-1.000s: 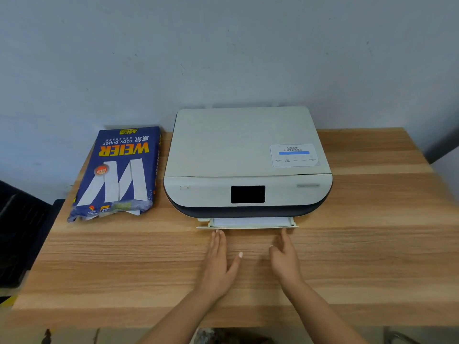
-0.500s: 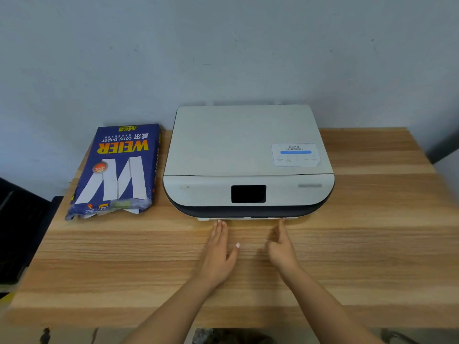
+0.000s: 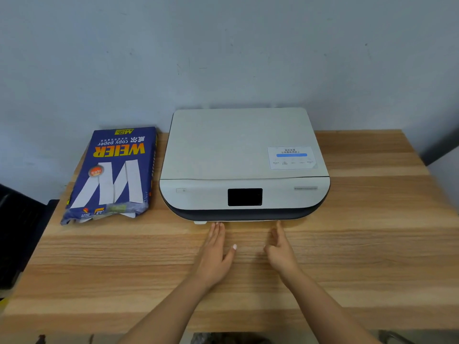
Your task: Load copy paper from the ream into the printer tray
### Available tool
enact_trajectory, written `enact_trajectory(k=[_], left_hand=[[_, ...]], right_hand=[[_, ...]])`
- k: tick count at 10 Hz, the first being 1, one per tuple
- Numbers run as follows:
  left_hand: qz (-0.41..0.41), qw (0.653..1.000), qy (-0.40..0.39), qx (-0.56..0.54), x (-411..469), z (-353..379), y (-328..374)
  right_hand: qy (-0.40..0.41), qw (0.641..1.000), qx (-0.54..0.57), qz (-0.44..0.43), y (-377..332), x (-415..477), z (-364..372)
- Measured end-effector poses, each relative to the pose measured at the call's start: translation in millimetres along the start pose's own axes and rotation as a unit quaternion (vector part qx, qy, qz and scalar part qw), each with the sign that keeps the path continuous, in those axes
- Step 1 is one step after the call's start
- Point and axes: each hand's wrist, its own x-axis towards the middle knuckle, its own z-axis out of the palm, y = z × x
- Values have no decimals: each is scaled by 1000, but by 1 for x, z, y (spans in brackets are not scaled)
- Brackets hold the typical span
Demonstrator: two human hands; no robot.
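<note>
**Tray seated at printer front, both hands flat against its edge**

Left hand (image 3: pixel 214 254) lay palm-down on the pale striped wood-grain desk (image 3: pixel 372 244), fingers (image 3: pixel 215 230) pressed together and straight, thumb splayed, tips touching the thin white front lip of the paper tray (image 3: pixel 248 221). Right hand (image 3: pixel 282 252) stood more on edge, fingers together, tips at the same lip; it held nothing. Tray sat almost flush under the low, rounded white-and-dark-grey plastic printer (image 3: pixel 244 165); only a sliver and a small white tab at the left showed.

Judgement: step in hand was seating the tray. Best done with even pressure from both hands, pushed straight in, so the tray does not skew or jam.

Blue glossy-wrapped ream of copy paper (image 3: pixel 113 172) lay flat just left of the printer, near end torn open, white sheet edges showing. Wrapper looked slick and crinkled, printer lid matte and smooth. Whether paper was in the tray could not be told
</note>
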Motion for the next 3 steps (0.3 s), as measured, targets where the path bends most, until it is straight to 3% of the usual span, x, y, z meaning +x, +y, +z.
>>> enact_trajectory(k=[3], left_hand=[[-37, 990, 6, -134, -10, -34, 25]], right_hand=[[-57, 996, -52, -35, -16, -22, -20]])
